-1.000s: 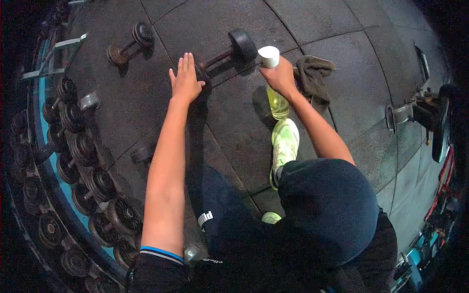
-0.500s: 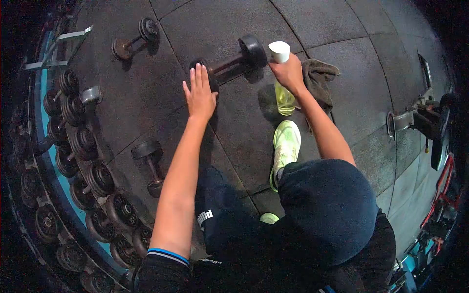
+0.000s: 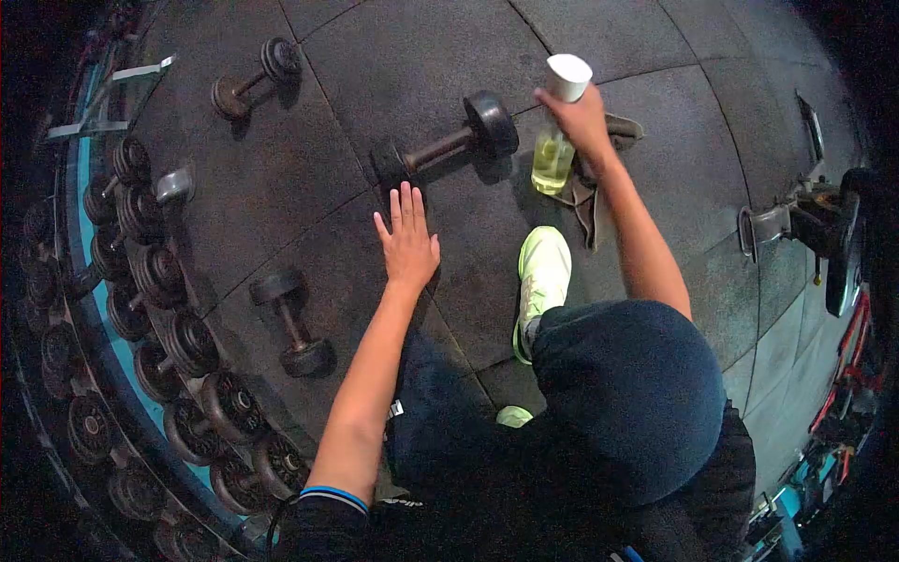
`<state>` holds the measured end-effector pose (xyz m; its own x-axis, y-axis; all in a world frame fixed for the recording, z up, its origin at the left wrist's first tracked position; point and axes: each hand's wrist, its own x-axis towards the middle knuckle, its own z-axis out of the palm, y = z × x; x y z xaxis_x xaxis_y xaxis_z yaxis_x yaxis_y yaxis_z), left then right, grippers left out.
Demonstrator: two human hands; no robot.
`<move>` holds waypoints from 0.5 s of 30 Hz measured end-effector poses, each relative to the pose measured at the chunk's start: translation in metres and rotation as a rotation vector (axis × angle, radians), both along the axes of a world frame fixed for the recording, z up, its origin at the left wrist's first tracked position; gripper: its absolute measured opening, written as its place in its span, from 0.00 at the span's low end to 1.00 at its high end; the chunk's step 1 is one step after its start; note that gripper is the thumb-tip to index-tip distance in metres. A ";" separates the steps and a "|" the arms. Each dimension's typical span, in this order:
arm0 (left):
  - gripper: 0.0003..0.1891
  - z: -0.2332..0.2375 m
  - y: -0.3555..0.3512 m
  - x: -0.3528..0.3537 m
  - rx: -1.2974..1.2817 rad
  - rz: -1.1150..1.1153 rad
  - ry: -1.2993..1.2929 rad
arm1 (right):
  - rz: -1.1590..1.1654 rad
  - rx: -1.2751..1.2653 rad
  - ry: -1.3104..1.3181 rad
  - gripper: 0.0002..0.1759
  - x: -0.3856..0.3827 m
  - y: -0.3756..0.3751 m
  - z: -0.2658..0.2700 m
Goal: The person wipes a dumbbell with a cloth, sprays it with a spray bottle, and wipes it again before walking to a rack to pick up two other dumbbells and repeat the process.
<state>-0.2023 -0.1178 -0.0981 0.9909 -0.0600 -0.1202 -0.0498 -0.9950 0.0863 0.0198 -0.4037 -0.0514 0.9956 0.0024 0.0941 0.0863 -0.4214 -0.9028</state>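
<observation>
Nearest, a pale green shoe (image 3: pixel 543 276) is planted on the dark rubber floor (image 3: pixel 281 187). At 9 o'clock of it, the left hand (image 3: pixel 409 245) is stretched forward on a straight arm, palm down, fingers extended and close together. Its grip is open and nothing is held. A dumbbell (image 3: pixel 448 145) lies on the floor at 12 o'clock of this hand, its near head just beyond the fingertips.

Farther out, at 1 o'clock, the right hand (image 3: pixel 585 122) is reached forward, and its grip is closed around the neck of a bottle (image 3: pixel 552 155) of yellowish liquid, below the white cap (image 3: pixel 568 77). The bottle is held slightly tilted, just right of the dumbbell's far head.

A dark cloth (image 3: pixel 599 178) is partly covered by the right hand and the bottle. Whether the bottle's base rests on the floor cannot be told. A rack (image 3: pixel 159 281) of weights at 9 o'clock is cut off by the dark edge of the view.

Compared with half a second ago, the left hand has been drawn back from the dumbbell's near head, and the bottle has been moved away from the shoe toward the cloth.
</observation>
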 end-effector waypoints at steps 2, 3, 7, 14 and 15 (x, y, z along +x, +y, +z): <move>0.55 0.009 -0.002 0.000 0.018 0.000 0.016 | -0.055 0.038 -0.026 0.30 0.017 -0.006 0.004; 0.55 0.011 -0.002 0.002 0.019 -0.003 0.013 | -0.077 0.055 -0.075 0.32 0.026 -0.008 0.010; 0.54 0.017 0.005 0.012 0.031 -0.017 -0.006 | -0.101 -0.153 -0.319 0.34 0.067 -0.006 0.021; 0.55 0.026 0.010 0.032 0.027 -0.006 0.029 | -0.205 -0.056 -0.343 0.31 0.098 0.004 0.006; 0.55 0.026 0.010 0.031 0.026 -0.007 0.034 | -0.180 -0.022 -0.340 0.33 0.104 -0.002 -0.004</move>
<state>-0.1711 -0.1083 -0.0723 0.9859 -0.0633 -0.1551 -0.0542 -0.9966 0.0619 0.1236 -0.4061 -0.0558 0.8923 -0.1635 0.4208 0.3022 -0.4761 -0.8258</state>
